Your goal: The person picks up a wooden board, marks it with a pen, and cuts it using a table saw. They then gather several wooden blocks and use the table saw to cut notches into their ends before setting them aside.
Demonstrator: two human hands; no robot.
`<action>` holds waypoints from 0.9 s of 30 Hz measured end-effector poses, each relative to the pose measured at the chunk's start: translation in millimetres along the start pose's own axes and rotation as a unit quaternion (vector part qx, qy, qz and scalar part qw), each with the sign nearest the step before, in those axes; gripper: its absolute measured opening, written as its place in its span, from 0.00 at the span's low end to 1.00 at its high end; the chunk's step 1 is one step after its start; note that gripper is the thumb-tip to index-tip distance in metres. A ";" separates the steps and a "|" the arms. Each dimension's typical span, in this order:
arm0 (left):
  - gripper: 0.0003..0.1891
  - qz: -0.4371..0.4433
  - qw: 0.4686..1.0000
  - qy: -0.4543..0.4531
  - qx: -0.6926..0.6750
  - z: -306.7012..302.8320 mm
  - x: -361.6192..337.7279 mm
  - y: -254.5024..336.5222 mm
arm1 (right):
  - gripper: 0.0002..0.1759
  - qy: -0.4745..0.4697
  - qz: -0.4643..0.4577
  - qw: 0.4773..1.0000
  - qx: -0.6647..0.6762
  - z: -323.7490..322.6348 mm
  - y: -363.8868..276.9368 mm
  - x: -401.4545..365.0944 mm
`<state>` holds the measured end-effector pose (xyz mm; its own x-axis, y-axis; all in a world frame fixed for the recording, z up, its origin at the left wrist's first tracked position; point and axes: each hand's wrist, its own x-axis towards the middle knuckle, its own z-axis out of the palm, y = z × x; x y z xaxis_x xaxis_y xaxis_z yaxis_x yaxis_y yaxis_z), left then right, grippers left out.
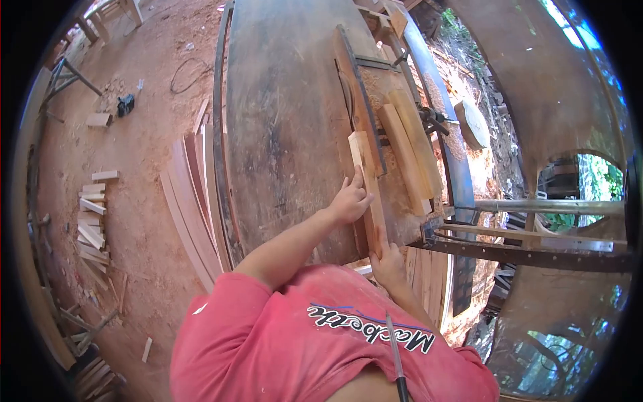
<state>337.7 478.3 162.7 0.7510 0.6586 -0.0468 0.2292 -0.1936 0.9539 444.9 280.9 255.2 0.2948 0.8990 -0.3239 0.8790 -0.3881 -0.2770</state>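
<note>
A squared piece of light wood (372, 194) lies lengthwise on the large worn tabletop (288, 120), along a wooden guide board (358, 100). My left hand (351, 200) rests on the middle of this piece, its fingers pressed around it. Nearer my body, my right hand (388, 263) grips the near end of the same piece, thumb along its side. A dark slot shows in the tabletop beside the guide board near the far end of the piece.
Two wooden blocks (412, 151) lie right of the guide, amid sawdust. A metal clamp (435, 119) is beyond them. Long boards (191, 201) lean at the table's left side. Wood offcuts (92, 221) lie on the dirt floor. A pointed tool (396, 355) lies against the pink shirt.
</note>
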 end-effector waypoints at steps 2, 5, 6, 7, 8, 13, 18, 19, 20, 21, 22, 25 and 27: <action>0.23 0.017 0.998 0.025 0.048 0.8 -0.3 7.8 | 0.47 0.000 -0.004 1.000 0.000 0.7 0.7 6.1; 0.21 0.038 0.996 0.063 0.057 5.5 8.6 0.3 | 0.46 0.001 -0.007 1.000 -0.001 -1.2 -3.9 15.9; 0.21 0.033 0.996 0.065 0.050 5.9 11.2 -3.2 | 0.46 0.005 -0.005 1.000 -0.002 -2.6 -5.2 19.7; 0.21 0.038 0.996 0.069 0.050 3.3 13.2 -3.6 | 0.46 -0.002 -0.004 1.000 -0.006 -2.4 -3.9 23.7; 0.20 0.044 0.995 0.072 0.050 0.2 15.6 -4.1 | 0.46 0.001 -0.011 1.000 -0.004 -1.0 -1.6 28.1; 0.18 0.032 0.997 0.059 0.038 -14.5 25.4 -4.4 | 0.47 -0.007 -0.013 1.000 0.006 -6.1 -8.8 43.7; 0.19 0.036 0.996 0.071 0.050 -21.8 35.3 -7.4 | 0.46 0.013 -0.037 0.999 0.002 -4.2 -7.6 56.4; 0.19 0.038 0.995 0.073 0.050 -23.1 37.4 -8.4 | 0.46 0.010 -0.035 0.999 0.001 -5.5 -10.3 58.8; 0.19 0.040 0.995 0.074 0.050 -24.1 38.7 -9.2 | 0.46 0.006 -0.029 1.000 0.001 -8.3 -14.2 60.9; 0.19 0.038 0.995 0.074 0.048 -25.3 39.8 -9.6 | 0.46 0.003 -0.023 1.000 0.000 -9.8 -16.5 62.9; 0.19 0.042 0.995 0.076 0.045 -25.9 40.6 -10.3 | 0.46 0.001 -0.022 1.000 0.000 -9.6 -16.1 64.0; 0.19 0.046 0.995 0.080 0.043 -26.3 42.3 -10.7 | 0.46 -0.006 -0.022 1.000 -0.011 -10.1 -15.6 67.0; 0.19 0.047 0.995 0.081 0.045 -26.4 43.1 -11.2 | 0.46 -0.019 -0.005 1.000 -0.013 -12.4 -18.5 68.0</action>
<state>351.1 528.1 157.8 0.6631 0.7422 0.0972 0.2226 -0.3195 0.9211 453.3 351.7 249.6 0.2723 0.8938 -0.3562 0.8914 -0.3738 -0.2565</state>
